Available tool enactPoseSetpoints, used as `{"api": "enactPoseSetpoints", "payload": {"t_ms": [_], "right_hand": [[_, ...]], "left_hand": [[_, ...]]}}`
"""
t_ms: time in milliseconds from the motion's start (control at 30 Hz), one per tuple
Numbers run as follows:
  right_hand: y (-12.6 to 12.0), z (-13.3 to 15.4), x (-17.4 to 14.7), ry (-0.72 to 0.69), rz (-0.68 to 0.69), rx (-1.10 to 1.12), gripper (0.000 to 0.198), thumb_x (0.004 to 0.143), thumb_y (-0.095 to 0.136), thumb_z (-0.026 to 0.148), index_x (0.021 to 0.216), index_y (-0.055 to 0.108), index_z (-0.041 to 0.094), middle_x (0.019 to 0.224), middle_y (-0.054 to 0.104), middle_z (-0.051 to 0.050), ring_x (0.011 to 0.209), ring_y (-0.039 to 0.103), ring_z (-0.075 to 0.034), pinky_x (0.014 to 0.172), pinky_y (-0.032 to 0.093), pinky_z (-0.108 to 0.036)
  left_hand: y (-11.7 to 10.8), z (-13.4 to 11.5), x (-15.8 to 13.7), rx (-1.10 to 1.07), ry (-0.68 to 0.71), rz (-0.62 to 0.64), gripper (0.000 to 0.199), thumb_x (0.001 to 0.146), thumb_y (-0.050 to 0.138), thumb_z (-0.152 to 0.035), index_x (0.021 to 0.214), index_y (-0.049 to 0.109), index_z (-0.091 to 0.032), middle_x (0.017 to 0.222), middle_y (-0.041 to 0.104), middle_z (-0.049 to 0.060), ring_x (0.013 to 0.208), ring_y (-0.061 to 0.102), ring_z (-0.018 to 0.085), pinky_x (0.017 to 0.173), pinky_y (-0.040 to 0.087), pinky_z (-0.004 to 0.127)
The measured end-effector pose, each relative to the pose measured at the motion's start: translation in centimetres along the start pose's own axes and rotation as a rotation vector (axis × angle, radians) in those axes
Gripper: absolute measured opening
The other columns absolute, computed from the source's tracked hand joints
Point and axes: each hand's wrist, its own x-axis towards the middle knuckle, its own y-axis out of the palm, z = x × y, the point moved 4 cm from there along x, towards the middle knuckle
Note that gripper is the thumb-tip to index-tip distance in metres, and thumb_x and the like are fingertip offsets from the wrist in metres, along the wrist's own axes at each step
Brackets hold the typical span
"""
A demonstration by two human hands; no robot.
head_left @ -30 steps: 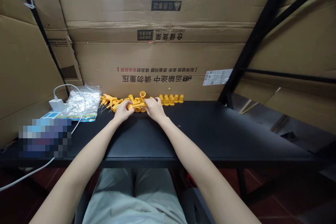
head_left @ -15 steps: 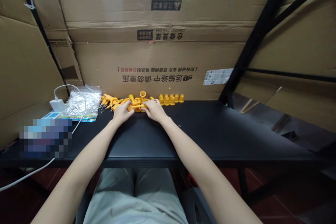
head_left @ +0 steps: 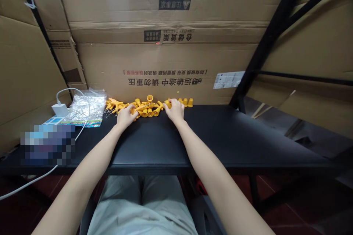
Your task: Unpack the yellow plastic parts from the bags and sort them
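Observation:
My left hand (head_left: 126,116) is closed around a long orange plastic piece (head_left: 142,108) at the left part of a heap; its far end points right. Under and beside it lie several yellow cup-shaped pieces (head_left: 150,112), their open ends toward me. My right hand (head_left: 175,111) is at a row of upright yellow cups (head_left: 191,102), with thumb and fingers around a cup (head_left: 167,103) at the row's left end. The hand hides part of the row. Orange branched pieces (head_left: 114,103) are piled left of my left hand.
A clear plastic bag (head_left: 86,108) lies on the black table (head_left: 154,147) at the left, beside a white charger (head_left: 60,109) with a cable. A blurred-out item (head_left: 48,145) is in front. Cardboard (head_left: 165,57) walls the back, with black frame posts (head_left: 264,44) at the sides.
My right hand has moved right, from the heap beside my left hand to the row of yellow cups. My left hand has stayed nearly in place, still holding the orange piece.

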Motion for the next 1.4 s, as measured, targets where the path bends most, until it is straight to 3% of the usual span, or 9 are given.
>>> {"api": "enactPoseSetpoints", "payload": {"t_ms": [233,367,567,700,800,1100,1300,1400], "right_hand": [[-0.6,-7.0,-0.8,0.642,0.075,-0.02,0.026,0.087,0.055,0.036,0.101,0.066,0.018,0.109,0.067,-0.013,0.104,0.058,-0.027,0.088,0.038,-0.04],[-0.5,-8.3,-1.2,0.815,0.095,0.003,0.021,0.084,0.058,0.029,0.101,0.065,0.02,0.109,0.068,-0.011,0.106,0.059,-0.026,0.092,0.036,-0.04],[-0.2,-8.0,-1.4,0.809,0.085,-0.041,0.027,0.081,0.055,0.016,0.107,0.061,0.018,0.107,0.067,-0.013,0.108,0.057,-0.027,0.093,0.036,-0.044],[-0.1,-7.5,-1.3,0.691,0.144,-0.064,0.024,0.083,0.05,0.017,0.098,0.068,0.019,0.113,0.063,-0.014,0.112,0.053,-0.03,0.094,0.035,-0.048],[0.0,-7.2,-1.4,0.641,0.214,-0.119,0.031,0.083,0.051,0.02,0.109,0.069,0.021,0.12,0.059,-0.014,0.118,0.049,-0.03,0.098,0.032,-0.05],[0.4,-8.1,-1.5,0.716,0.382,-0.243,0.046,0.087,0.044,0.025,0.132,0.055,0.02,0.139,0.048,-0.013,0.133,0.034,-0.03,0.109,0.02,-0.059],[1.2,-8.5,-1.3,0.662,0.504,-0.28,0.05,0.094,0.029,0.032,0.141,0.045,0.023,0.152,0.036,-0.008,0.141,0.023,-0.033,0.109,0.007,-0.069],[1.5,-8.7,-1.2,0.651,0.564,-0.294,0.053,0.096,0.025,0.036,0.146,0.038,0.021,0.156,0.028,-0.008,0.144,0.016,-0.033,0.11,0.005,-0.068]], "left_hand": [[0.4,1.1,0.5,-0.022,-0.055,-0.039,0.032,0.078,0.056,-0.034,0.104,0.07,-0.023,0.076,0.069,0.003,0.071,0.062,0.017,0.068,0.045,0.026],[0.6,1.3,0.6,-0.016,-0.045,-0.045,0.033,0.078,0.054,-0.029,0.106,0.069,-0.022,0.079,0.069,0.003,0.075,0.063,0.018,0.07,0.046,0.026],[0.4,1.4,0.5,-0.051,-0.049,-0.05,0.03,0.079,0.049,-0.022,0.103,0.067,-0.021,0.074,0.066,0.002,0.073,0.061,0.018,0.071,0.045,0.027],[0.2,1.5,0.5,-0.079,-0.063,-0.058,0.028,0.078,0.048,-0.019,0.099,0.066,-0.021,0.065,0.061,0.0,0.066,0.058,0.017,0.068,0.044,0.026],[0.3,1.5,0.6,-0.093,-0.062,-0.055,0.026,0.077,0.048,-0.018,0.098,0.065,-0.021,0.065,0.06,-0.001,0.066,0.057,0.016,0.068,0.043,0.026],[0.6,1.9,0.7,-0.155,-0.08,-0.075,0.024,0.076,0.05,-0.015,0.094,0.065,-0.02,0.062,0.055,-0.002,0.064,0.055,0.015,0.069,0.043,0.026],[0.7,3.2,1.3,-0.363,-0.184,-0.181,0.026,0.075,0.055,-0.015,0.101,0.062,-0.019,0.078,0.06,0.0,0.067,0.057,0.013,0.074,0.048,0.028],[1.3,4.2,1.6,-0.58,-0.229,-0.186,0.035,0.078,0.056,-0.018,0.113,0.056,-0.019,0.09,0.06,0.002,0.064,0.057,0.01,0.067,0.051,0.027]]}}
